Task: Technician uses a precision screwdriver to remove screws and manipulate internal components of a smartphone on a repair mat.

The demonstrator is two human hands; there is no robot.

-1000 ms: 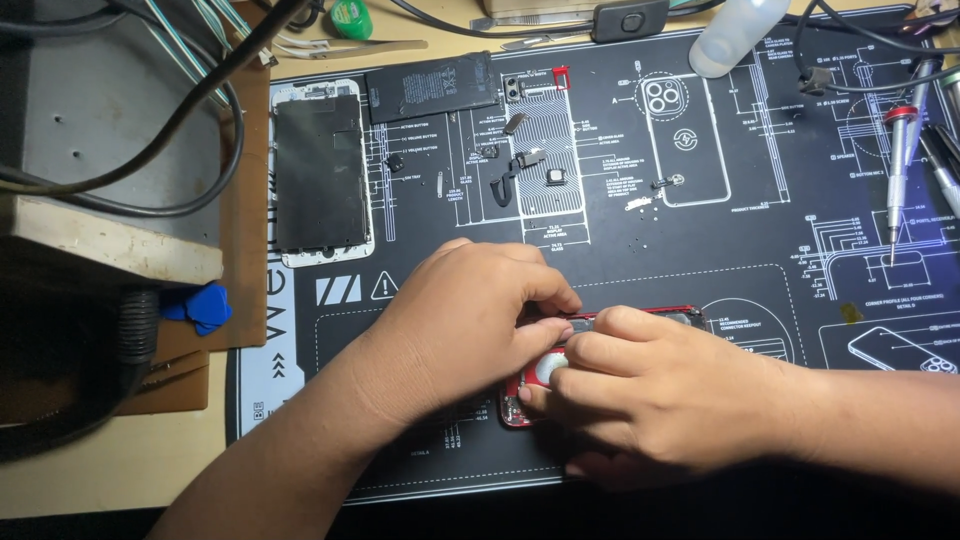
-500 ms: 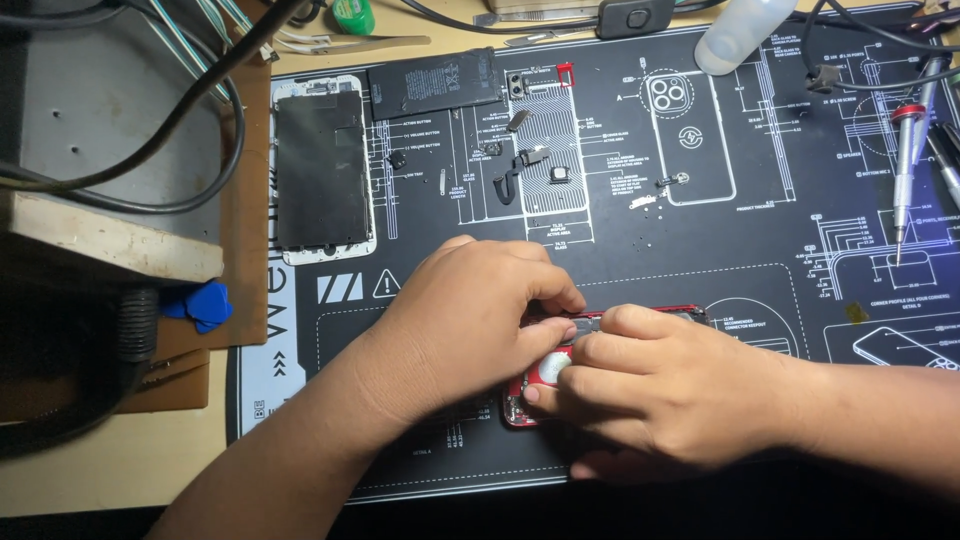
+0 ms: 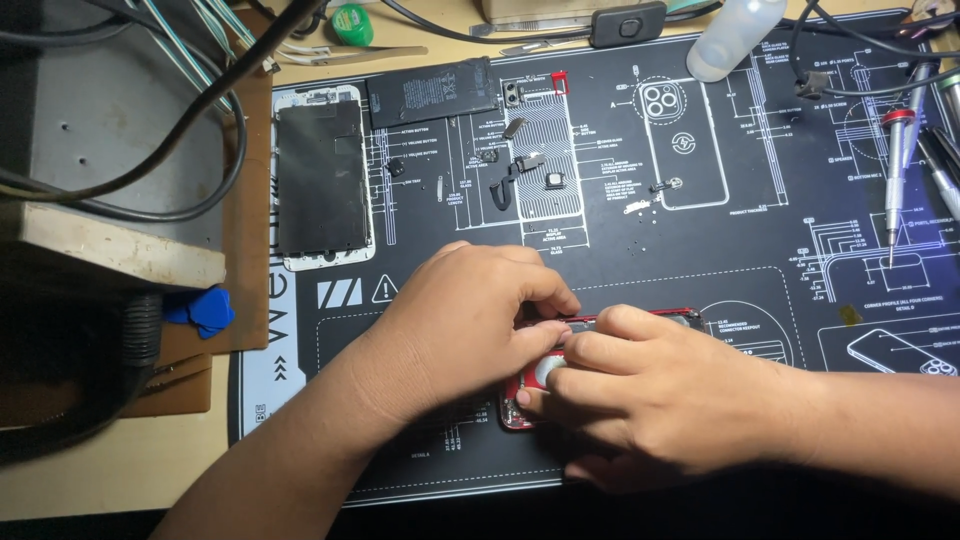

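Red phone frame [image 3: 520,405] lies clamped under both hands, left hand [image 3: 455,325] at nine o'clock, right hand [image 3: 670,400] at three; steady, light fingertip pressure seems wise.

We've only got one view here, the head cam, so nothing overlaps with a second angle. It looks steeply down and a bit forward onto the dark work mat [image 3: 700,240], close enough that the mat fills most of the frame. Our left hand [image 3: 455,325] and right hand [image 3: 665,395] come in from the bottom edge and meet low in the middle. The far edge of the bench runs along the top.
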